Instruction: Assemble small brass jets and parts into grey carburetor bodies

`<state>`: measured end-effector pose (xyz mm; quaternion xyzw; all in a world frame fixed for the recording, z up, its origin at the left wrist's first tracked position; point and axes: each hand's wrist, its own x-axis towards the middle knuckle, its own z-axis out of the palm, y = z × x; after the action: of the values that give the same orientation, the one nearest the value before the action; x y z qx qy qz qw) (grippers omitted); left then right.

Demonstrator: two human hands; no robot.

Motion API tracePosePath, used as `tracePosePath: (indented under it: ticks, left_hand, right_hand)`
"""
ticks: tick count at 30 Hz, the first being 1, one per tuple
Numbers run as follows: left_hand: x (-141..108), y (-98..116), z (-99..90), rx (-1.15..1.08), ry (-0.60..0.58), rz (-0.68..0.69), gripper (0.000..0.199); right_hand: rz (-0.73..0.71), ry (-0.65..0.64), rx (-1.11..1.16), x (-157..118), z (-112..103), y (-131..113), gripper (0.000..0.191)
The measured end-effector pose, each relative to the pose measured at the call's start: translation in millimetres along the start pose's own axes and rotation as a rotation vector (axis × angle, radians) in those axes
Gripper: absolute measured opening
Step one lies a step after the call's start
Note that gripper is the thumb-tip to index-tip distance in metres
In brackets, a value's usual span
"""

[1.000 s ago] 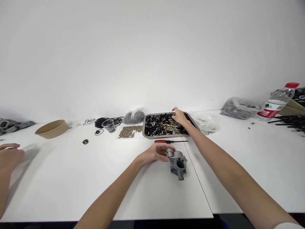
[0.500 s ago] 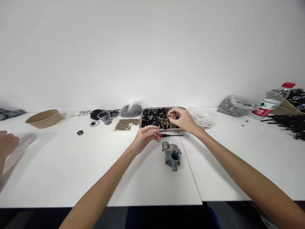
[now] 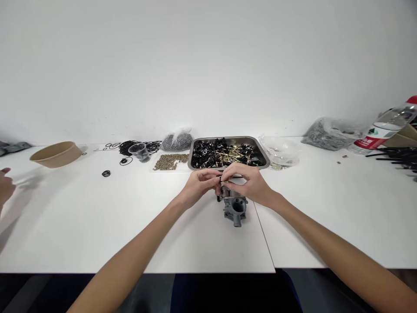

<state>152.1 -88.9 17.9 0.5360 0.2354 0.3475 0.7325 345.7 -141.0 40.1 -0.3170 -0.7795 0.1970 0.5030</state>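
A grey metal carburetor (image 3: 237, 211) sits on the white table, its round bore facing me. Just behind it my two hands meet. The fingers of my left hand (image 3: 200, 184) are closed on a small black part (image 3: 218, 198), whose end sticks out below them. My right hand (image 3: 246, 182) is pinched shut against the left fingertips; what it grips there is too small and too covered to name. Behind the right fingers shows a bit of the thin dark screwdriver shaft (image 3: 239, 177); its handle is hidden.
A metal tray (image 3: 267, 163) holds black parts and brass screws. Left of it are small brass pieces (image 3: 169, 162), a bag of dark parts (image 3: 177, 141), a plastic cup (image 3: 140, 152), black rubber rings (image 3: 106, 173) and a brown bowl (image 3: 56, 155). A bottle (image 3: 378, 134) stands right. Another person's hand (image 3: 5, 187) shows far left.
My right hand has come from the tray down to my left fingertips. The left hand has moved slightly, and a black part now shows below its fingers. The view has shifted a little.
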Motion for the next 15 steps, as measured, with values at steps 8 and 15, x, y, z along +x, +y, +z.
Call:
tracePosePath:
  ticks: [8,15]
  left_hand:
    - [4,1,-8.5,0.029,0.117,0.113,0.026]
    - [8,-1,-12.4,0.134,0.129,0.128,0.027]
  right_hand:
    - [0.324,0.058,0.228,-21,3,18,0.018]
    - [0.552,-0.265,0.467,-27,7,29,0.027]
